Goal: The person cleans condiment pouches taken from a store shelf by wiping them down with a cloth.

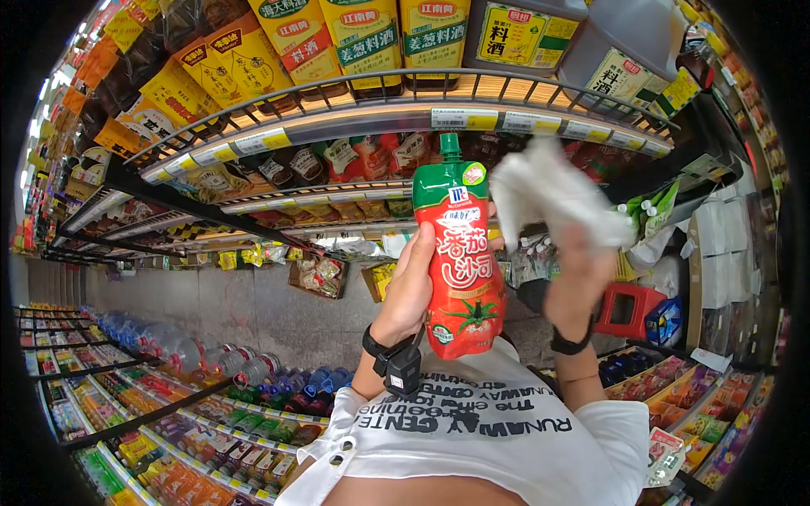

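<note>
A red and green spout pouch of ketchup (pixel 464 253) stands upright in front of my chest, its green cap at the top and its printed front facing me. My left hand (pixel 411 274) is closed round the pouch's left side, and a black device is strapped to that wrist. To the right of the pouch, a white cloth (pixel 553 194) is smeared by motion. It is gripped in my right hand (pixel 582 270), which is blurred too and wears a black wristband. The cloth is raised near the pouch's upper right edge; whether they touch I cannot tell.
Ahead, a wire-railed shelf (pixel 337 108) carries bottles and jugs, with pouches on the tier below. A red stool (pixel 623 310) and several bags are on the right. Large water bottles (pixel 173 337) line the floor at left, beside low product racks. Small boxes (pixel 319 277) sit on the floor.
</note>
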Motion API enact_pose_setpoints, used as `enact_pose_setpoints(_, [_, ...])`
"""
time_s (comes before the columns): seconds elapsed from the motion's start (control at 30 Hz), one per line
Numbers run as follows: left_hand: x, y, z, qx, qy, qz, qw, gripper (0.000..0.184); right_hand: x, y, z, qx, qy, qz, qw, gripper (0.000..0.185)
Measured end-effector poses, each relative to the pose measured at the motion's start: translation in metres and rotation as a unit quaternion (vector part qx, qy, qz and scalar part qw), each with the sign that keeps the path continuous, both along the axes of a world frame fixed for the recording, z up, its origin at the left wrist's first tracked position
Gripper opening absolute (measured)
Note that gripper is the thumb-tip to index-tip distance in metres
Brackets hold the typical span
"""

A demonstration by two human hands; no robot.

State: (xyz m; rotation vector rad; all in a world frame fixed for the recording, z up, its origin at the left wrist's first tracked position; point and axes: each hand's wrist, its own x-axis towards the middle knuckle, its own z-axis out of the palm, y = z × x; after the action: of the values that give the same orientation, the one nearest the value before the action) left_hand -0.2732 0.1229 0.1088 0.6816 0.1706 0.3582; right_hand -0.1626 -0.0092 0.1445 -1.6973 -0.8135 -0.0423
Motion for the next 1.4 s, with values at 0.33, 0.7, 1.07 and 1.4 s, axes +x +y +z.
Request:
enact_pose_setpoints(0.33, [-0.016, 0.006, -0.009, 0.057, 0.094, 0.068, 0.992, 0.049, -0.012, 0.012, -0.013, -0.117, -0.2, 0.336, 0.913, 0.043])
enact_pose_setpoints(0.7, [-0.006, 0.009, 0.002, 0.034, 0.04, 0.1, 0.994, 0.057, -0.023, -0.032, -0.027, -0.092, -0.082, 0.453, 0.883, 0.026])
enact_pose_setpoints(1.07, [-0.007, 0.004, 0.0, -0.039, -0.041, 0.031, 0.998, 0.062, 0.033, -0.024, -0.032, 0.142, 0.068, -0.147, 0.976, 0.046])
enact_pose_setpoints(1.4, [-0.019, -0.001, -0.006, -0.001, 0.094, 0.144, 0.985, 0.054, -0.009, 0.026, -0.006, -0.095, -0.1, 0.349, 0.927, 0.037])
